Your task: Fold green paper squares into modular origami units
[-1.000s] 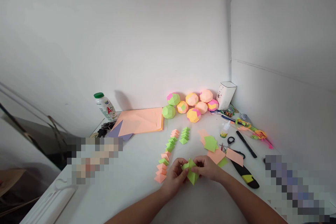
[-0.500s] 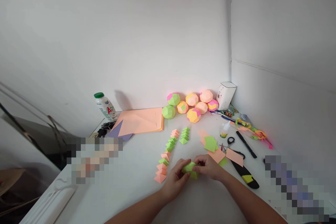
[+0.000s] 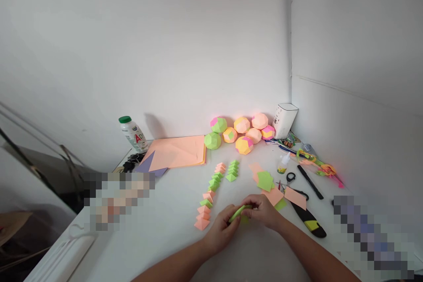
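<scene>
A green piece of paper [image 3: 240, 213] is pinched between my two hands, low over the white table. My left hand [image 3: 224, 225] closes on its left end, and my right hand [image 3: 261, 212] grips the right end between thumb and fingers. Part of the paper is hidden by the fingers. Left of my hands runs a row of folded paper pyramids [image 3: 202, 220], peach and green. A shorter row of green pyramids [image 3: 232, 170] stands beyond them. Cut green paper [image 3: 265, 181] and peach paper pieces [image 3: 295, 197] lie beyond and to the right of my right hand.
Several many-sided paper balls [image 3: 244, 145] rest by the back wall, near a white box [image 3: 285, 120]. To the right are a glue bottle [image 3: 282, 164], scissors [image 3: 291, 177], a black pen-like stick [image 3: 309, 181] and a cutter [image 3: 309, 222]. Peach sheets [image 3: 178, 152] and a white bottle [image 3: 132, 135] stand left.
The green paper has tilted between my fingers, so that it now shows as a narrow strip rather than a broader face. My hands have barely shifted.
</scene>
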Demonstrator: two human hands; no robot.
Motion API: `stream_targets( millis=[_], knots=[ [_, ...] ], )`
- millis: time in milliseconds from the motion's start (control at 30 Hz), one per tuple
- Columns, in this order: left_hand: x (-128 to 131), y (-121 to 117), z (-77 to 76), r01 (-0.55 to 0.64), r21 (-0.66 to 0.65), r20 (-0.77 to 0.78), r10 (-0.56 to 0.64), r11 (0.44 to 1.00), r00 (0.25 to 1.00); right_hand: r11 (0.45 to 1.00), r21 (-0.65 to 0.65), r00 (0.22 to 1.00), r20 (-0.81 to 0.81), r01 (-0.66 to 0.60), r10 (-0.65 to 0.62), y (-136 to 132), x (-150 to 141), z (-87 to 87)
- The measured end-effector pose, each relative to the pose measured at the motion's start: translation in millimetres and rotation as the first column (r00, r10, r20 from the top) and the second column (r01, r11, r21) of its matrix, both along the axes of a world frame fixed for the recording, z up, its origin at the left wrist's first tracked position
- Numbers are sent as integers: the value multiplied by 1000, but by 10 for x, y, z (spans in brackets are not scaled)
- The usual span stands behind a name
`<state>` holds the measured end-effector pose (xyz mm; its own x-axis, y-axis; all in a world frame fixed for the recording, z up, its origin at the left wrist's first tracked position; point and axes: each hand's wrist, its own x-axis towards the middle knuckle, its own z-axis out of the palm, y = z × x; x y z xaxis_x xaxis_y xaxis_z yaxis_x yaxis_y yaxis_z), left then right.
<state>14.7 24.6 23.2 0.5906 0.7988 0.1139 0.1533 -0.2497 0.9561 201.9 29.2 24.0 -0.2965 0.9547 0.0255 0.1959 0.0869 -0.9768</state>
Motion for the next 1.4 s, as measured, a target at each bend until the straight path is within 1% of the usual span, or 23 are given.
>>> stream_targets(
  millis=[133,433,600,833,967,1200,1400],
  knots=[
    [-4,2,13,-1,1,-1,1,1000,1000,998,59,1000,26,-9,7,9,-2,6],
    [-8,15,-30,18,-31,-2,-18,999,1000,989,147,997,72,-17,6,23,12,-7],
    [-15,23,-62,35,-44,18,-35,998,999,991,133,998,64,-21,13,21,15,-14],
    [-11,23,-28,41,-45,3,-41,998,999,982,182,995,91,-48,32,21,22,-22],
    [-11,27,-44,52,-70,19,-51,996,999,983,175,996,82,-48,34,16,23,-26],
    [-14,32,-49,57,-62,21,-56,996,998,974,213,993,103,-74,52,16,28,-42],
    [-17,20,-46,21,-50,29,-20,999,999,977,202,994,101,-60,41,21,31,-44]
  ],
)
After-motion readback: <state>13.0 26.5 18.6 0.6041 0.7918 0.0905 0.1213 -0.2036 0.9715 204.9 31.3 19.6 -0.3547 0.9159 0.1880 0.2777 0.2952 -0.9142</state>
